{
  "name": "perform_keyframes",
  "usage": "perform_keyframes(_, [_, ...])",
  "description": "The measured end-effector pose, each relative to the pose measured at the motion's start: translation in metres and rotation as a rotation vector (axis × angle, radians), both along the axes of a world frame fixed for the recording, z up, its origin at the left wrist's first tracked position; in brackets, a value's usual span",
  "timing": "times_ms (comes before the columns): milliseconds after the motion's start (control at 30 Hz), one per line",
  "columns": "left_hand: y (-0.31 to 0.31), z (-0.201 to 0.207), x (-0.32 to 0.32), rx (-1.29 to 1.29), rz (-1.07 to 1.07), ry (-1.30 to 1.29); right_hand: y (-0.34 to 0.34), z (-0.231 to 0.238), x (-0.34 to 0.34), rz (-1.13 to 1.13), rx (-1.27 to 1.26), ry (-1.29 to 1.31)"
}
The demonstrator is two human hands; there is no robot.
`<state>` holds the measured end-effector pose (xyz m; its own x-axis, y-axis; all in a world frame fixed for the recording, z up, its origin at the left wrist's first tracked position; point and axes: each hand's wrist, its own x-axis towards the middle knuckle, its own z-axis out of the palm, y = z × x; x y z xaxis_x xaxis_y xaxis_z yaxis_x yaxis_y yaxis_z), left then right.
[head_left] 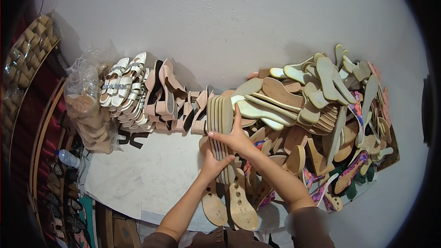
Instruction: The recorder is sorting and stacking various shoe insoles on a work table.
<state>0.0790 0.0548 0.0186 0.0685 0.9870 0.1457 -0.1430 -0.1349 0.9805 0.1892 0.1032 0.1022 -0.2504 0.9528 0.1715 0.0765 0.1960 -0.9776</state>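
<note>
A stack of pale shoe soles (219, 114), set on edge side by side, is held between my two hands over the white table. My left hand (215, 165) grips its lower part from the left, thumb across the front. My right hand (233, 138) wraps its middle from the right, thumb on the near face and a finger stretched up along the side. Below the stack, two tan soles lie near the table's front edge: a left sole (214, 209) with dark writing and a right sole (243, 209) with several dark holes. Their upper ends are partly hidden by the stack.
A large heap of loose soles (317, 110) covers the right side. Along the wall stand pink heeled sandals (167, 92), white sandals (123, 82) and a plastic bag of shoe parts (89, 110). A water bottle (69, 158) and shoe racks (62, 193) are left of the white tabletop (133, 174).
</note>
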Motion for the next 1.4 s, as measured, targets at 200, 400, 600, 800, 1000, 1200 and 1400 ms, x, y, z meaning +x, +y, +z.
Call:
perform_keyframes(200, [-0.012,0.008,-0.014,0.153,-0.036,0.154,-0.01,-0.007,-0.008,0.024,-0.122,0.329])
perform_keyframes(400, [-0.024,0.014,-0.019,-0.027,-0.218,0.056,-0.027,-0.014,-0.011,-0.007,-0.138,0.374])
perform_keyframes(600, [-0.034,-0.001,-0.031,-0.305,-0.289,-0.222,-0.042,-0.038,0.019,0.039,-0.511,0.642])
perform_keyframes(800, [-0.037,0.003,-0.017,-0.428,-0.511,-0.371,-0.053,-0.041,0.035,0.142,-0.526,0.657])
perform_keyframes(1000, [-0.028,-0.004,0.003,-0.56,-0.583,-0.619,-0.056,-0.017,0.045,-0.019,-0.514,0.473])
perform_keyframes(1200, [-0.004,-0.002,0.015,-0.493,-0.578,-0.69,-0.068,0.034,0.076,-0.457,0.326,-0.355])
perform_keyframes(1400, [0.008,0.007,0.05,-0.491,-0.598,-0.757,0.006,0.067,0.18,-1.051,0.805,-1.308])
